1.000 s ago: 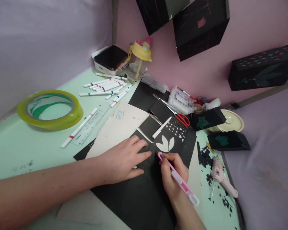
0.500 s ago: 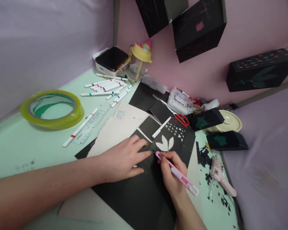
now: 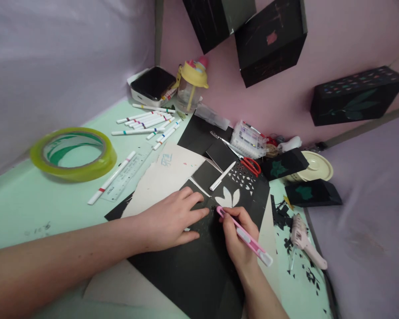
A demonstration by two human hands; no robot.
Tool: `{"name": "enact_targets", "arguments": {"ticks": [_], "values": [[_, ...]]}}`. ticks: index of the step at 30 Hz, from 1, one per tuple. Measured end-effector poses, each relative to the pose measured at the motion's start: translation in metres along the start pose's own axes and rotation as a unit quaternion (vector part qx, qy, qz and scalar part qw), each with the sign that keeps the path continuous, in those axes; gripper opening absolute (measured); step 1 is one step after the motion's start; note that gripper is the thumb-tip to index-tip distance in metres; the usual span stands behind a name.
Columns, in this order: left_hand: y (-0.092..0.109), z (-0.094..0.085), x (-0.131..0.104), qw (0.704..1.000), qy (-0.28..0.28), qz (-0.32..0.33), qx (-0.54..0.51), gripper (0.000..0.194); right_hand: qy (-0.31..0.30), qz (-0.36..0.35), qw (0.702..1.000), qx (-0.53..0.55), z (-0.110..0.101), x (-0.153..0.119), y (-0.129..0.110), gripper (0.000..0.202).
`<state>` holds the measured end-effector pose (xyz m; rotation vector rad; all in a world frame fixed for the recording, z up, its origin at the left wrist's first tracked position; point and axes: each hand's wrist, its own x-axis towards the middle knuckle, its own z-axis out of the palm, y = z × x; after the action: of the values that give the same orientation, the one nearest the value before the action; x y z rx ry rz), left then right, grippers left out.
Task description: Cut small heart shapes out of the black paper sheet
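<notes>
The pink plastic cutter [image 3: 243,235], clasped in the right hand [image 3: 235,244], its blade hard to discern, is edging toward the white leaf-shaped cutout [image 3: 227,196] beyond the grip, the spread left hand [image 3: 173,220] resting beside it on black paper [image 3: 193,274].

Pink craft knife [image 3: 253,245] slants over black paper [image 3: 189,274] with 3 leaf-shaped cutouts [image 3: 228,199].
</notes>
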<state>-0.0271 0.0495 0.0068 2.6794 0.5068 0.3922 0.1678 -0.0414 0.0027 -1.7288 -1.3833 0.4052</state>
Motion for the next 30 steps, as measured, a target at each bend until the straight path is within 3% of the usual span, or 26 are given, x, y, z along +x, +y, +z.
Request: {"name": "enact_targets", "arguments": {"ticks": [3, 11, 17, 25, 30], "values": [[0.0, 0.001, 0.001, 1.0, 0.0, 0.001, 0.006, 0.047, -0.028, -0.015, 0.999, 0.006, 0.0, 0.0, -0.003, 0.013], [0.002, -0.004, 0.0, 1.0, -0.014, 0.002, 0.022, 0.049, 0.009, 0.013, 1.0, 0.02, 0.0, 0.001, -0.003, 0.012], [0.002, -0.005, 0.0, 1.0, -0.005, 0.009, 0.022, 0.047, -0.049, -0.015, 0.998, 0.038, -0.001, 0.004, 0.0, 0.013], [0.003, -0.004, 0.002, 0.999, 0.007, 0.026, 0.036, 0.045, 0.023, -0.001, 0.997, 0.072, 0.002, 0.009, 0.005, 0.016], [0.003, -0.004, 0.003, 0.998, 0.014, 0.036, 0.051, 0.043, 0.01, 0.007, 0.995, 0.102, 0.004, 0.014, 0.006, 0.027]]}}
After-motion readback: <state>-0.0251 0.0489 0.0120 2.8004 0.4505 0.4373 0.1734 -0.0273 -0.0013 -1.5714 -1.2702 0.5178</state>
